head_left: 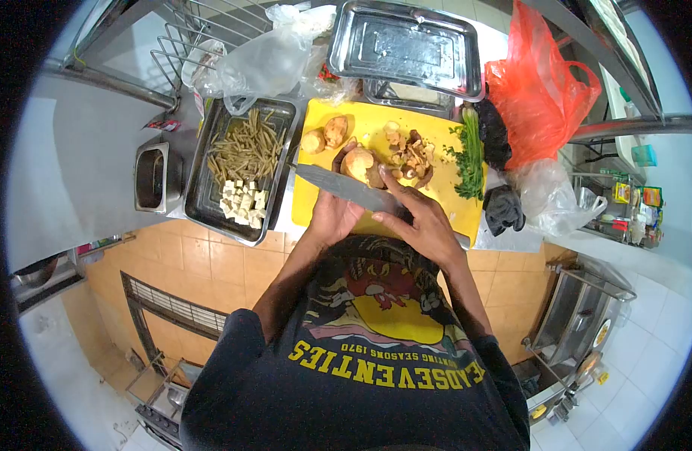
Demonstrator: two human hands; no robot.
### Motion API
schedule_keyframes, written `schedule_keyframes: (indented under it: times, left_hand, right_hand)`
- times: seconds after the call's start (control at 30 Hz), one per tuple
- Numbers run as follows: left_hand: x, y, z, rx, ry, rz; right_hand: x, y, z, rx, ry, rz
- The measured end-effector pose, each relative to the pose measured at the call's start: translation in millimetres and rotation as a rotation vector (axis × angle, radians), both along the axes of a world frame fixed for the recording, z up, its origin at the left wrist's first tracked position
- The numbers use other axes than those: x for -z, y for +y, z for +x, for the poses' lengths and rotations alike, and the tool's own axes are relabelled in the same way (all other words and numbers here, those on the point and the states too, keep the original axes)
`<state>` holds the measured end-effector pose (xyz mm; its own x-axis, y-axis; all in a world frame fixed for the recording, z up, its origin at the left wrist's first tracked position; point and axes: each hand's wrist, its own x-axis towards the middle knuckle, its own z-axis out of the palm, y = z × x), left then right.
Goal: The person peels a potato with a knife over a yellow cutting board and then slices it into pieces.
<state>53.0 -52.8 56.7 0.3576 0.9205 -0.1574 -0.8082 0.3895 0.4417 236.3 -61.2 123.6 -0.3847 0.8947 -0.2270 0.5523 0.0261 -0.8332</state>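
Observation:
A wide-bladed kitchen knife [346, 188] slants across the front of the yellow cutting board [316, 128], its tip toward the left. My right hand [421, 222] is closed around its broad end, thumb below and forefinger reaching over the blade. Palm turned up, my left hand [335, 218] is under the blade, which hides its fingers. Just beyond the blade is a partly peeled potato [357, 162]; whether my left hand holds it is hidden. Two peeled pieces [325, 137] lie at the board's back left. Brown peelings [414, 156] are heaped right of the potato.
At left, a metal tray [198, 197] holds cut green beans [246, 146] and white cubes [243, 203]. Green herbs [470, 154] lie on the board's right. Another tray [406, 46] stands behind. Plastic bags [541, 90] crowd the right. A small metal container [152, 177] is far left.

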Motion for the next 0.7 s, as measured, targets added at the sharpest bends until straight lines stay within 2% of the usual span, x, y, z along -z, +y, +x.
schedule_keyframes:
  times: [0.13,0.2,0.3,0.4,0.53,0.63,0.7]
  left_hand:
    - [-3.4,7.2,6.8,-0.044,0.109,-0.068]
    - [-3.6,5.2,9.7,-0.078,0.091,-0.077]
    - [-5.1,4.9,9.5,-0.109,0.167,-0.007]
    - [-1.4,2.1,15.3,-0.17,0.264,-0.052]
    - [2.1,0.2,10.7,-0.191,0.274,0.004]
    - [-1.6,3.4,5.4,-0.073,0.247,-0.077]
    - [-10.2,2.3,11.2,-0.13,0.278,-0.168]
  right_hand:
    - [6.9,0.1,-2.9,0.018,0.035,0.03]
    - [15.9,-2.1,-2.0,-0.002,0.022,0.191]
    - [19.4,-4.7,-6.0,0.064,0.072,0.09]
    - [34.4,-5.7,-12.6,0.125,0.107,0.188]
    - [31.1,-6.4,-10.3,0.102,0.075,0.138]
    - [28.8,-2.0,-4.2,0.001,0.087,0.202]
    - [35.0,-4.2,-13.2,0.118,0.149,0.145]
